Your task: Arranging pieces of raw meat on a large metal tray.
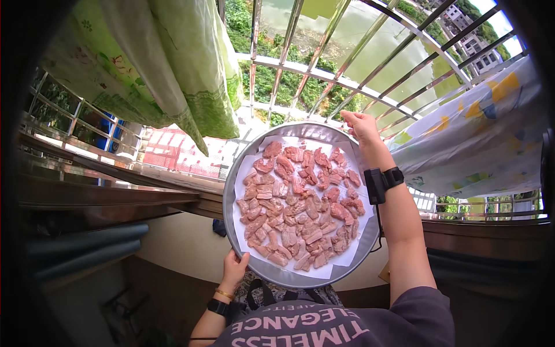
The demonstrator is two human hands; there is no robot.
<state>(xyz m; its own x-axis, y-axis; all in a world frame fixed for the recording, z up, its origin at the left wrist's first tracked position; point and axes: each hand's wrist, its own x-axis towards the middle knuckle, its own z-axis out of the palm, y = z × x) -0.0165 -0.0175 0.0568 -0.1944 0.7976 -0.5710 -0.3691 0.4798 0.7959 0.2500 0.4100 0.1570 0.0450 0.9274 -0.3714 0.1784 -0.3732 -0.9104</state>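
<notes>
A round grey metal tray [230,182] is before me, lined with white paper [342,256]. Many pieces of raw-looking sliced meat [303,208] are spread over the paper, redder toward the far side and paler brown toward me. My left hand [235,266] grips the near-left rim, with its thumb on top and its fingers partly hidden underneath. My right hand [362,128] is just beyond the far-right rim, in front of the window bars. Its fingers are curled; whether they hold or touch anything is unclear.
A metal window grille [334,78] curves across the far side, with greenery and greenish water beyond. A green floral curtain [190,65] hangs at left, a white patterned cloth [472,134] at right. A dark brown sill [208,201] runs along the left.
</notes>
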